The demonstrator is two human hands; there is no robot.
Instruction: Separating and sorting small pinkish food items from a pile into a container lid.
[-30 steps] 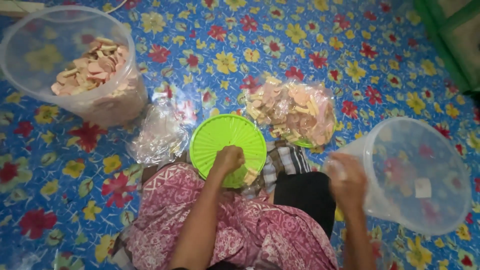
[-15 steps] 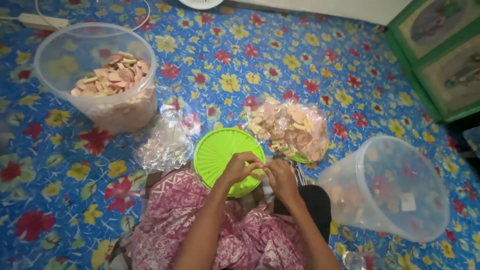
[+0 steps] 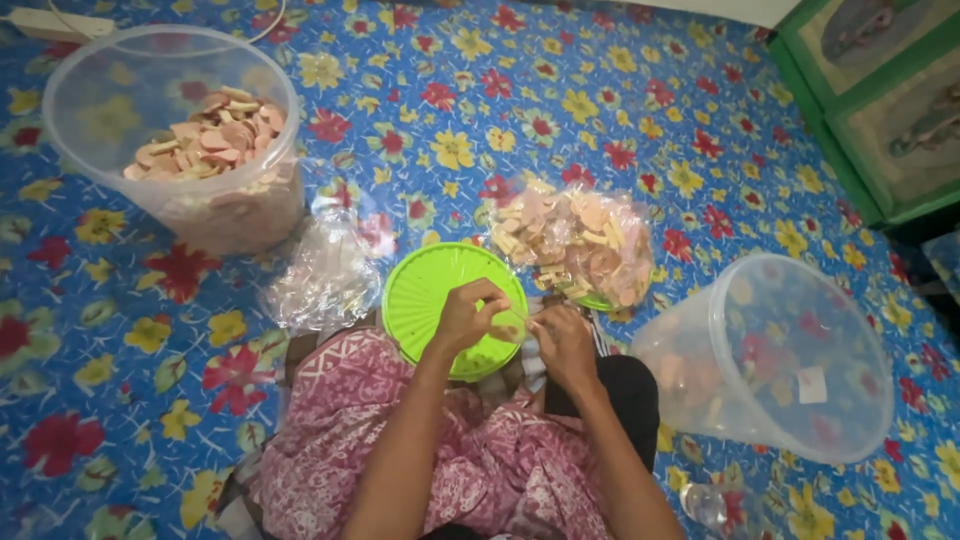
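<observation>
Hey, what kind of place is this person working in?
Probably a home floor, used for packing snacks by hand. A blue floral mat covers the floor, a clear tub of crackers and a bag of crackers sit on it, and green cabinet doors stand alongside.

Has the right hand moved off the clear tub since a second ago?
Yes. The right hand has left the tilted clear tub and moved left to the green plate, meeting the left hand.
</observation>
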